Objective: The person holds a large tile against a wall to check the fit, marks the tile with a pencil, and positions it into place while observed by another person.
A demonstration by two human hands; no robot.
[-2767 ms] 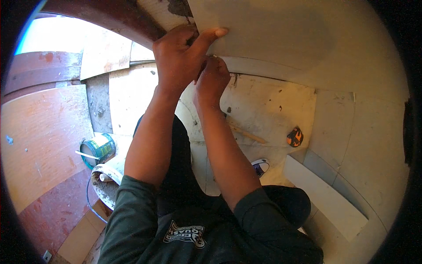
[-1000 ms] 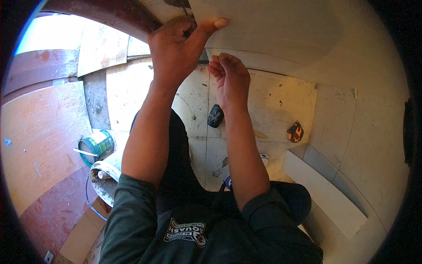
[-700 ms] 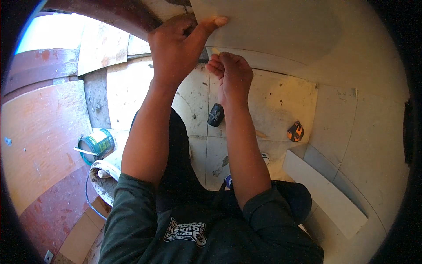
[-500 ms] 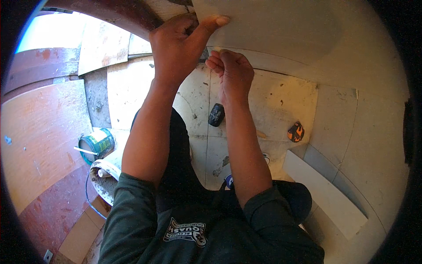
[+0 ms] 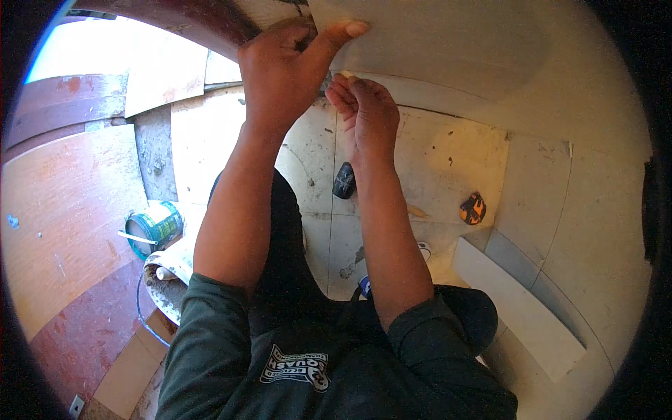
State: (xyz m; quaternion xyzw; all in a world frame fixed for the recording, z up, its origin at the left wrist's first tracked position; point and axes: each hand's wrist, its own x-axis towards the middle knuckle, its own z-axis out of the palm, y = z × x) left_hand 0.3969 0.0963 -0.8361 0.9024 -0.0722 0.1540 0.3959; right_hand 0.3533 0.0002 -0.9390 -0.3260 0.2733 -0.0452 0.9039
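My left hand (image 5: 280, 73) is at the left edge of a large greyish tile (image 5: 448, 49) on the wall. Its thumb presses on the tile's face while the other fingers curl at the edge, partly hidden. Just below and to the right, my right hand (image 5: 367, 115) is closed in a pinch near the tile's lower edge. A small pale bit shows at its fingertips, too small to name. Under the right forearm lies a mallet with a black head (image 5: 344, 180); its light handle (image 5: 418, 211) is partly covered by the arm.
An orange and black tape measure (image 5: 472, 208) lies on the tiled floor (image 5: 315, 245). A long pale tile strip (image 5: 518, 308) rests by the right wall. To the left stand a green bucket (image 5: 157, 227) and a mortar-smeared white bucket (image 5: 168, 276), with a large orange-brown board (image 5: 70, 203) beyond.
My right hand has shifted slightly left and up toward the tile's edge. The left hand keeps its place on the tile.
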